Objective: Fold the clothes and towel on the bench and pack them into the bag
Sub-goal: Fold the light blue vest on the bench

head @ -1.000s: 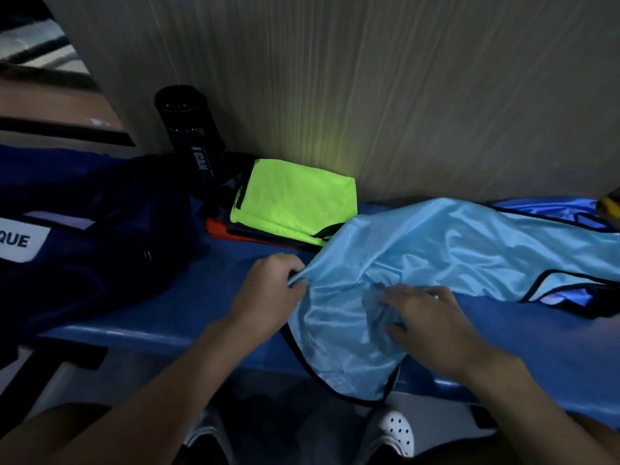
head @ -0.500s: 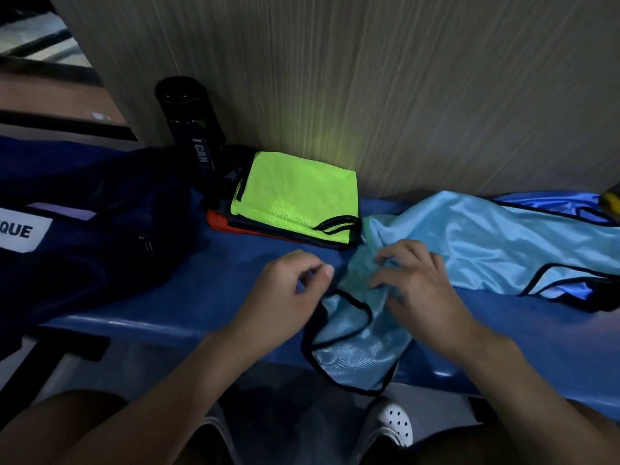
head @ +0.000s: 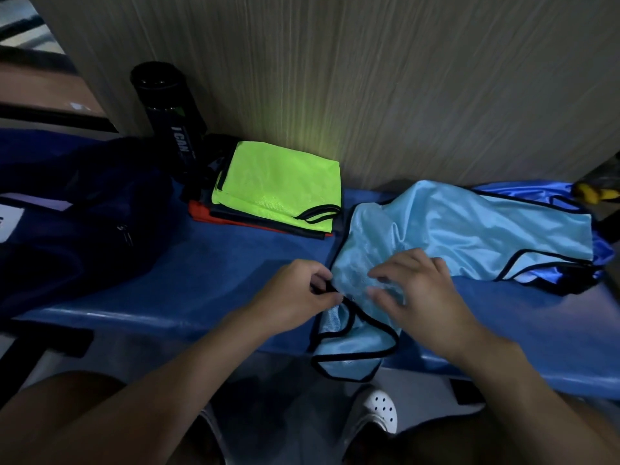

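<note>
Head view: the left hand (head: 295, 293) pinches the black-trimmed hem of the light blue bib (head: 469, 229) on the desk (head: 218, 280). The right hand (head: 419, 297) arches bent fingers over the cloth beside it, but I cannot tell if it grips. The hem probably wants pulling taut and smoothing before creasing. The bib's long axis runs rightward from both hands, and one end droops below them.

The left forearm (head: 188, 374) and right forearm (head: 523, 380) are bare for their whole visible length. Just below the desk's (head: 201, 290) front edge, one foot wears a white moulded clog (head: 379, 411) (round vent holes dotted across its toe).
</note>
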{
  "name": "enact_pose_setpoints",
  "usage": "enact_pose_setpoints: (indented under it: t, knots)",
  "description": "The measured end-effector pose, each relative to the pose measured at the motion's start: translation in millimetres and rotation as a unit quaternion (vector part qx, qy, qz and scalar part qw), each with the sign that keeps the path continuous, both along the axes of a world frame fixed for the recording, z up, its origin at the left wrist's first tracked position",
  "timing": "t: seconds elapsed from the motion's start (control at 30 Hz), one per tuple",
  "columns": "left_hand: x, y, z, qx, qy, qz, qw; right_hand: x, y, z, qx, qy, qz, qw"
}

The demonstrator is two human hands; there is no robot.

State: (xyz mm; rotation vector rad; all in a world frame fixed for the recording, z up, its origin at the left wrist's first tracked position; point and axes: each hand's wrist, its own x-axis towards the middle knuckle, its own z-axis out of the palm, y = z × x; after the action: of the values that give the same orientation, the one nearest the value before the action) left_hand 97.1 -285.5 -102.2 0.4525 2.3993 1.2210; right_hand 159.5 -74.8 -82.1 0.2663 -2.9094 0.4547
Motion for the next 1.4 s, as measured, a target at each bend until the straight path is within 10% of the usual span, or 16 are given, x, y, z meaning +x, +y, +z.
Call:
enact_pose_setpoints:
  t: [0.23, 0.53, 0.83, 1.0, 1.4]
  knots:
    - [0, 4, -2, 0.080, -0.008, 0.030, 0.996, -8, -13, -9, 0.157, -0.100, 0.037, 0.982]
    - [11, 9, -3, 0.001, 0.036, 0.057, 0.998, -2, 4, -1, 0.095, -0.012, -0.094, 0.991]
    - [14, 15, -12, -0.023, 0.053, 0.072, 0.996, 14, 27, 16, 0.135, -0.118, -0.136, 0.974]
    - [13, 20, -6, 0.071, 0.050, 0.121, 0.989, 11, 5, 10, 0.007, -0.066, 0.005, 0.998]
    - [-10, 5, 17, 0.264, 0.059, 0.193, 0.943, 0, 10, 3, 0.241, -0.101, -0.148, 0.954]
